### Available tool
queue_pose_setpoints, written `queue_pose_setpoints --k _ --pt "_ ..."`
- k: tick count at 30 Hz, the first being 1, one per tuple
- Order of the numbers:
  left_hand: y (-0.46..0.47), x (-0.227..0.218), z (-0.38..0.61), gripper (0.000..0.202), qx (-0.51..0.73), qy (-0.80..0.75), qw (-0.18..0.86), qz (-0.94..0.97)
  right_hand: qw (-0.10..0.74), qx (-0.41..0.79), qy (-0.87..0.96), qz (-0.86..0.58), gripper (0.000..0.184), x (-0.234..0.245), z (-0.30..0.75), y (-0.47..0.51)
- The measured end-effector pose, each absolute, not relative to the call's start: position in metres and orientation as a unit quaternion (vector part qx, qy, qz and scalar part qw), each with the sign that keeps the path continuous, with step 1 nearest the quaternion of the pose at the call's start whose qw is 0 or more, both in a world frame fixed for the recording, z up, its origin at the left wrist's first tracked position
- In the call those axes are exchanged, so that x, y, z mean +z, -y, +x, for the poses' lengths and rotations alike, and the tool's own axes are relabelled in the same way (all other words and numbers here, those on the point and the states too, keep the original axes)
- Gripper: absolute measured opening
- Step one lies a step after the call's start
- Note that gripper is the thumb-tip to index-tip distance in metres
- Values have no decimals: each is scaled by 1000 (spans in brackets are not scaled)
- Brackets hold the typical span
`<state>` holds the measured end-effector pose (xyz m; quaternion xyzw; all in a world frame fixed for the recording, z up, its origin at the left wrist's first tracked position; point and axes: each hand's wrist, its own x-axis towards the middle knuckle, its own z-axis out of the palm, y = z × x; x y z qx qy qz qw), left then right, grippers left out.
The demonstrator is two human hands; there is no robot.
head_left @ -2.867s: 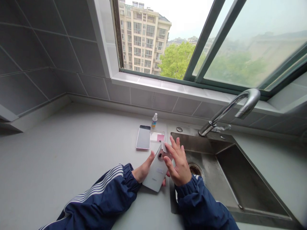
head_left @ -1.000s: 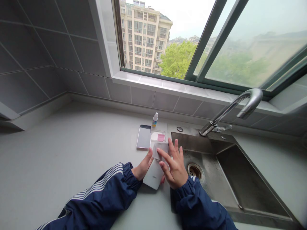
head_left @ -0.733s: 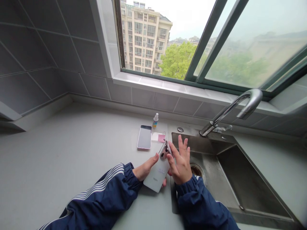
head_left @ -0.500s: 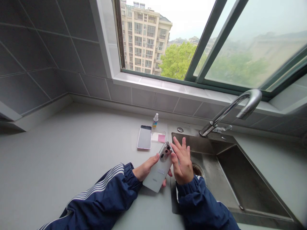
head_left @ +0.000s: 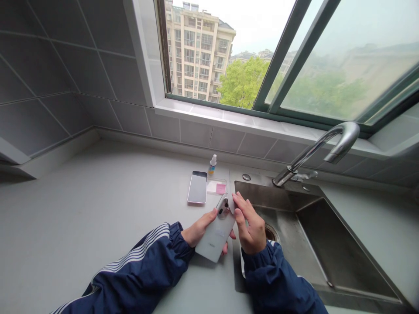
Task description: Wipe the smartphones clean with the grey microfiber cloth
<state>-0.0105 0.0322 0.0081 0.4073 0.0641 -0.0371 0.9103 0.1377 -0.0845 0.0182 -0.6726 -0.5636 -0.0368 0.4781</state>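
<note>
Glossy white OPPO phone (head_left: pixel 214 237), its back facing up, lies tilted in the left hand (head_left: pixel 199 231). That hand's thumb runs along one long edge while fingertips (head_left: pixel 224 249) curl up from beneath at the other, closing around the phone's slim body. A round, metallic camera bump (head_left: pixel 223 208) with dark lenses sits near the phone's top end. The right hand (head_left: pixel 252 229), at two o'clock from the phone, has its fingers and thumb drawn together, pinching a thin, pale cloth (head_left: pixel 231 203) against the phone beside the bump; most of the cloth is hidden. Navy track-jacket sleeves (head_left: pixel 137 268) with white stripes gather at both wrists.

At eleven o'clock, a second phone (head_left: pixel 197 187), a flat, round-cornered slab with a pink edge, lies on the smooth grey countertop (head_left: pixel 98 205). At twelve o'clock stand a small white-capped bottle (head_left: pixel 213 165) and a shallow clear plastic tray (head_left: pixel 216 186) holding a white pad and a pink square. Further round at two o'clock, a curved chrome faucet (head_left: pixel 314 150) rises behind a brushed stainless steel sink (head_left: pixel 262 192) with a round drain (head_left: pixel 271 233).
</note>
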Motion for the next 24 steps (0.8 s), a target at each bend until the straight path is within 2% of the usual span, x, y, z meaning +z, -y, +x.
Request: queue_pose_setpoints --k 4,9,15,24 --pt "-37 3 -9 89 -48 -60 930 358 515 -13 529 -674 38 20 138 84" --pt "-43 2 -10 94 -79 -82 948 296 525 14 510 -681 46 20 133 83" --pt "-49 4 -10 86 11 -107 967 232 482 36 577 -658 56 9 122 82" --pt "-54 -8 -5 81 46 -93 973 207 466 42 607 -642 62 7 114 83"
